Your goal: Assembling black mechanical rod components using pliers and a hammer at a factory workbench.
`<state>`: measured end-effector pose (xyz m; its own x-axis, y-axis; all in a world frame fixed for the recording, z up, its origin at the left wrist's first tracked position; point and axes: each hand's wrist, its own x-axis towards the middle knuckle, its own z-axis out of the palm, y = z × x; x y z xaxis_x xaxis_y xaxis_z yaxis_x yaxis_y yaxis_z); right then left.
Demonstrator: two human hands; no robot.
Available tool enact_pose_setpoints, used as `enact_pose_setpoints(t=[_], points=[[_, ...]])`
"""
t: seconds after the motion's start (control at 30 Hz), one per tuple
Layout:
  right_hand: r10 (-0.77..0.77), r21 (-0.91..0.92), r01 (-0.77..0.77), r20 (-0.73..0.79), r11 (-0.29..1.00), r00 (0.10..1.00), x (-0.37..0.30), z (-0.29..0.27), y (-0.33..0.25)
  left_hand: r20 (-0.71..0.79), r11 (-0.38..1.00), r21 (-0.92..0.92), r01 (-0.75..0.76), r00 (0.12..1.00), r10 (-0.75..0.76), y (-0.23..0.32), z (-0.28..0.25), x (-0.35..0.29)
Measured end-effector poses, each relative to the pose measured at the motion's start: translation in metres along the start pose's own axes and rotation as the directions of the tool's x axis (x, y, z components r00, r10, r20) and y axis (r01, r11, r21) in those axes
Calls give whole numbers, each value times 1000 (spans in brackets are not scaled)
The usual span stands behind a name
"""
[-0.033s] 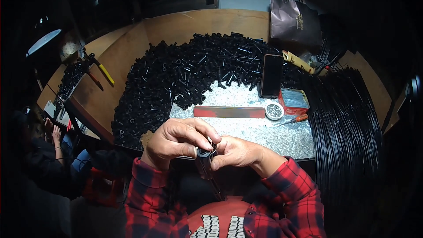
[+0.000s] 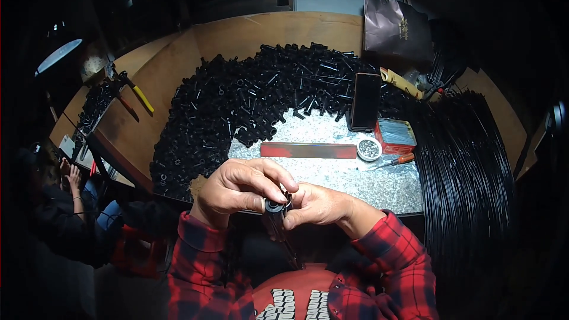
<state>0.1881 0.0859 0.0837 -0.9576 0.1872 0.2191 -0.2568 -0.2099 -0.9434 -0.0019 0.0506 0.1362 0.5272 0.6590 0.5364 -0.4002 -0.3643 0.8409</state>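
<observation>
Both hands meet in front of my body, just off the near edge of the work surface. My left hand (image 2: 240, 186) pinches the top of a black tube-like part (image 2: 274, 218), thumb against its round, hollow-looking end. From the other side, my right hand (image 2: 317, 204) grips the same part with thumb and bent fingers. A thin dark length hangs down from the part toward my lap. Whatever small piece sits between the fingertips is too dark to make out.
A large heap of black tubular parts (image 2: 237, 101) covers the back and left. On the speckled board (image 2: 332, 178) lie a red-brown bar (image 2: 308, 150), a white cup (image 2: 368, 149) of small metal pieces, a red box (image 2: 396, 136), a screwdriver (image 2: 403, 159) and a phone (image 2: 365, 102). Black rods (image 2: 465, 172) fill the right.
</observation>
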Motion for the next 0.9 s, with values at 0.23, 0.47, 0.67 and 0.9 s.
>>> enact_pose_setpoints(t=[0.23, 0.47, 0.67, 0.9], points=[[48, -36, -52, -118, 998, 992, -2, 8, -16, -231, 982, -162, 93, 964, -129, 4, 10, 1], [-305, -641, -58, -440, 765, 845, 13, 17, -15, -540, 889, 403, 218, 841, 39, -1, 25, -26], [-524, -847, 40, -290, 531, 801, 25, 16, -3, -428, 528, 795, 299, 893, 138, 12, 21, -31], [-405, -651, 116, -313, 750, 859, 20, 10, 19, -358, 434, 858, 274, 925, 124, 16, 14, -43]])
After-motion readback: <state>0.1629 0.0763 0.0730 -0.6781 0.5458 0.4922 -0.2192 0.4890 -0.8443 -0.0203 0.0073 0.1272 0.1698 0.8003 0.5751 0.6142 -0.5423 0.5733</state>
